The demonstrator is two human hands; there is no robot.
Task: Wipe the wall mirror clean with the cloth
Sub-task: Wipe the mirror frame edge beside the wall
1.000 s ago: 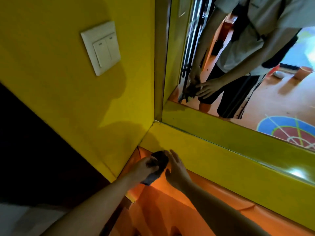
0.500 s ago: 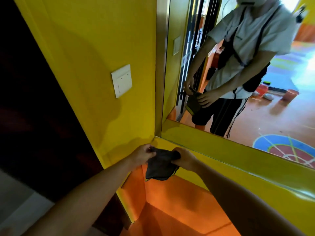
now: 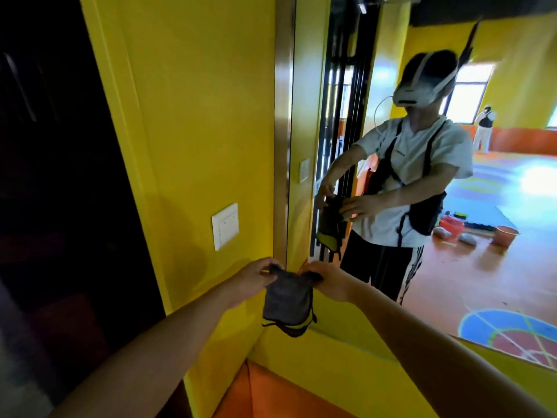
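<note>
A dark grey cloth (image 3: 286, 300) with a yellow trim hangs in front of the wall corner, held up by its two top corners. My left hand (image 3: 256, 277) pinches the left corner and my right hand (image 3: 327, 282) pinches the right one. The wall mirror (image 3: 452, 206) fills the right side of the view, with a brown metal frame strip (image 3: 281, 131) along its left edge. The cloth hangs just below and left of the mirror's lower left corner, apart from the glass. The mirror reflects a person holding the cloth.
A yellow wall (image 3: 196, 116) with a white light switch (image 3: 225, 226) stands left of the mirror. A dark doorway (image 3: 54, 176) lies at far left. Below the mirror runs a yellow ledge (image 3: 346, 357) over orange padding (image 3: 271, 393).
Both hands have risen from the floor corner with the cloth. It now hangs spread between them, and the view has tilted up to show more of the mirror.
</note>
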